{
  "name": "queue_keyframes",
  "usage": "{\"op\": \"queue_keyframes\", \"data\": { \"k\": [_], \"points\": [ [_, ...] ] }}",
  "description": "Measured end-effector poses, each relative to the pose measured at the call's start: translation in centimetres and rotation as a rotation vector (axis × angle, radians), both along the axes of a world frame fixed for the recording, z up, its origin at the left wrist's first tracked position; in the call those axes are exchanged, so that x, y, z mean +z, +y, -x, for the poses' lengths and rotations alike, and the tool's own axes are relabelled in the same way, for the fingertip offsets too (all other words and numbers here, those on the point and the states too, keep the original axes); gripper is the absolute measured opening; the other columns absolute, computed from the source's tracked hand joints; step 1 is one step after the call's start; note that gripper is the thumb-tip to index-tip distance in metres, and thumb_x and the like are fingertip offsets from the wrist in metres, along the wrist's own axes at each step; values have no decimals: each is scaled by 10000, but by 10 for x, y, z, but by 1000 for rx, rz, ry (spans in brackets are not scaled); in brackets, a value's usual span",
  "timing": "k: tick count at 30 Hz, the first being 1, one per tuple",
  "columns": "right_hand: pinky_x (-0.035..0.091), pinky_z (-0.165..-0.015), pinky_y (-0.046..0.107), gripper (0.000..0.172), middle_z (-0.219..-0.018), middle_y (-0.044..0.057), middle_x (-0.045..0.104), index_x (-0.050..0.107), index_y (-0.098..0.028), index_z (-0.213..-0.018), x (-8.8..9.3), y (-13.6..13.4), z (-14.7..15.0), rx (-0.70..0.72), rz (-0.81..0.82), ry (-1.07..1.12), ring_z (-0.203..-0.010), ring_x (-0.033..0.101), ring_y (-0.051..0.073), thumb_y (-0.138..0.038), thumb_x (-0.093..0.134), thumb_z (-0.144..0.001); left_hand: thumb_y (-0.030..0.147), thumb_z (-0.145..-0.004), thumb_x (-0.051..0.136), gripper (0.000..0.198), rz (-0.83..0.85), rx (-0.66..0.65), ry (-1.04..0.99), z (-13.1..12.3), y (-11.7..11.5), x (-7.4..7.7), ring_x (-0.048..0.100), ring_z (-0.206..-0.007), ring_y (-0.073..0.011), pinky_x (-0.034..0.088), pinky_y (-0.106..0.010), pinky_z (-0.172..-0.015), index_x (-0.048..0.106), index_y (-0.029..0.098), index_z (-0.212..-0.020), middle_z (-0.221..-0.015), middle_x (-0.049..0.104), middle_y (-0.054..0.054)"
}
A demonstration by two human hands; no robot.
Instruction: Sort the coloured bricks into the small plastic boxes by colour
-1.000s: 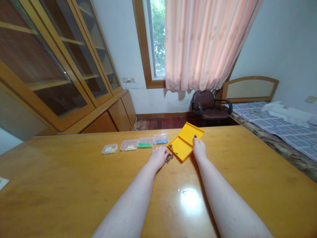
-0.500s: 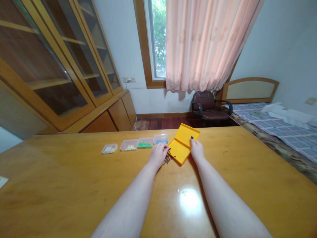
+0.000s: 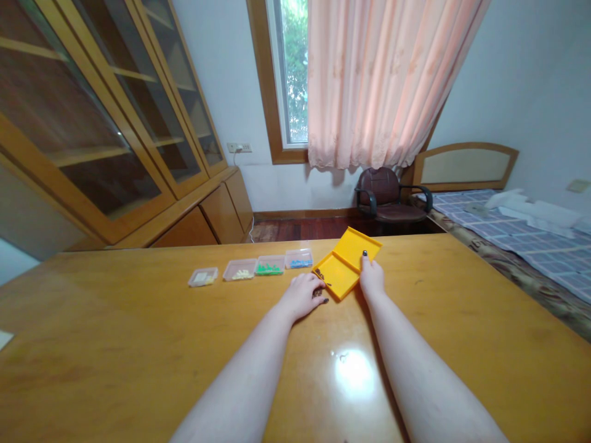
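The left hand point(image 3: 302, 294) lies palm down on the counter point(image 3: 115, 344), its fingers loosely curled over a small heap of dark pieces point(image 3: 318, 294). The hand covers most of the heap, so it is unclear whether any piece is pinched or the fingers only rest on them. The pieces are too small to identify.

At about one o'clock from this hand, touching its fingertips, sits an open yellow box point(image 3: 344, 267) with its lid folded back flat and a few dark pieces in its near-left corner.

The right hand point(image 3: 372, 278) rests on the box's near right edge, at three o'clock from the left hand. One dark-nailed finger stretches across the box. Its other fingers are hidden, so a grip cannot be judged.

At ten o'clock from the left hand runs a row of four small clear trays point(image 3: 240, 269), whose pale, green and blue contents are too small to make out.

Both forearms are cut off by the bottom edge.
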State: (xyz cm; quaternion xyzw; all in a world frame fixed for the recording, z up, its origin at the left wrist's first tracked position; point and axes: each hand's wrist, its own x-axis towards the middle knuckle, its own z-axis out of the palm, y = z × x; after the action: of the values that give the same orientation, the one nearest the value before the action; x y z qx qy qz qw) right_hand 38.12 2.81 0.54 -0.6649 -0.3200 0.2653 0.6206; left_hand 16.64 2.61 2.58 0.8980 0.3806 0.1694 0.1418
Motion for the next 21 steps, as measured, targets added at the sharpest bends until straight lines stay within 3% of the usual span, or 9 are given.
{"op": "queue_keyframes", "data": {
  "k": [10,21],
  "points": [
    [445,-590,276,611,-829,147,683,651,-101,-817,-2,2,-3,0,35,-41,-740,627,245,-654,412,-719,248,-774,577,83,37,46,48,-1,5,0,542,-884,-179,396,-291,-786,602,210,-843,-919,623,-25],
    [449,-612,282,625,-794,150,682,662,-88,-836,0,1,-2,-7,37,-51,-758,624,252,-648,408,-721,307,-861,434,204,-7,87,140,-2,5,-3,538,-848,-186,382,-295,-765,598,189,-827,-872,621,-58]
  ]
}}
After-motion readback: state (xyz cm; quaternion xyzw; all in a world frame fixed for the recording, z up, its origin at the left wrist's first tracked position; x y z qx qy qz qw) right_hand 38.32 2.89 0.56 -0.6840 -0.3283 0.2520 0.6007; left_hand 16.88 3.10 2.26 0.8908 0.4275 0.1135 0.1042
